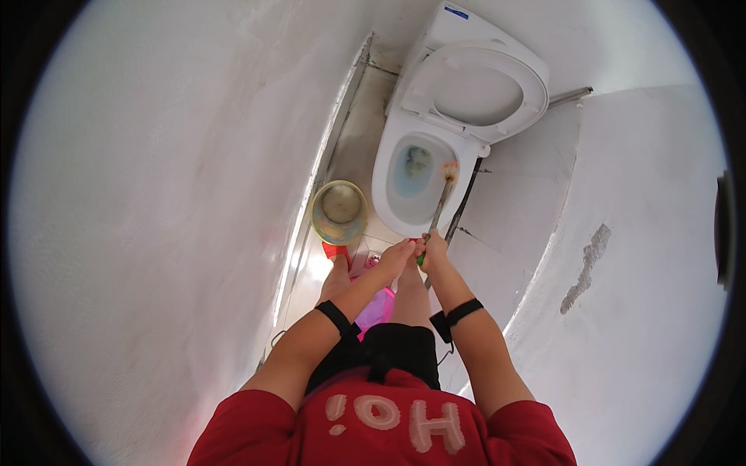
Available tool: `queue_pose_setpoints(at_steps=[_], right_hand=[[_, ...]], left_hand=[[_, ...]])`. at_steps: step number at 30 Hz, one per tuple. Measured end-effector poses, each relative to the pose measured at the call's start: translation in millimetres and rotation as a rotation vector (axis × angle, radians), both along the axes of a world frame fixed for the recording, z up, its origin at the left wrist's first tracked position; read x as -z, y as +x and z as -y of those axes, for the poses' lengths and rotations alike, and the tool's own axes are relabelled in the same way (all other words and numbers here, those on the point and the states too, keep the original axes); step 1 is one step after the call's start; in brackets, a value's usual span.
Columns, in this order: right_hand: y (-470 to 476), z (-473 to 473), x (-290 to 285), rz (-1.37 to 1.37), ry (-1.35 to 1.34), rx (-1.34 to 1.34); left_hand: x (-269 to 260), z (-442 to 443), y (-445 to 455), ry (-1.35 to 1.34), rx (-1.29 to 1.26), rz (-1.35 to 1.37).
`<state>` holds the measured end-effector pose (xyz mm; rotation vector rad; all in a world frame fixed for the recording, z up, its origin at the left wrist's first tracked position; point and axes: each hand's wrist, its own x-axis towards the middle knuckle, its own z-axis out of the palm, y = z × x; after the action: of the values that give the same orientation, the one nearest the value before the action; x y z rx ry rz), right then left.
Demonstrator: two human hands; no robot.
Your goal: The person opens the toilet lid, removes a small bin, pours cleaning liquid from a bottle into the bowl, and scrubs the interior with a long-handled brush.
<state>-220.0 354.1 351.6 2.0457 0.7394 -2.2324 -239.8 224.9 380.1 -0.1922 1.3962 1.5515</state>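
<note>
My right hand [435, 253] is shut on the green-ended handle of a toilet brush [441, 204]. The brush slants up over the front rim of a white toilet bowl [387, 204], its orange-tinged head against the right inner wall. Bluish water [411, 175] and a dark patch show at the bottom of the bowl. Just left of the handle, my left hand [399, 256] has its fingertips close to the right hand; whether it grips the handle too, I cannot tell. The toilet's seat and lid [478, 87] are raised against the tank.
A yellow-rimmed bucket [339, 233] with murky liquid stands on the tiled floor left of the toilet. Behind my forearm lies a pink and purple basin [376, 309]. A white wall [233, 145] rises close on the left; another wall [629, 204] with a chipped patch stands right.
</note>
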Motion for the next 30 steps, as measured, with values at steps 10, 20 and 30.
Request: queue_pose_setpoints(at_steps=[10, 20, 30], right_hand=[[37, -34, 6, 0.06, -0.074, -0.241], [8, -29, 28, -0.015, -0.014, -0.181], [34, -62, 64, 0.34, 0.57, -1.441]], left_hand=[[53, -41, 20, -0.096, 0.058, 0.032], [67, -47, 16, 0.06, 0.113, -0.035], [15, -28, -2, -0.201, 0.21, -0.085]])
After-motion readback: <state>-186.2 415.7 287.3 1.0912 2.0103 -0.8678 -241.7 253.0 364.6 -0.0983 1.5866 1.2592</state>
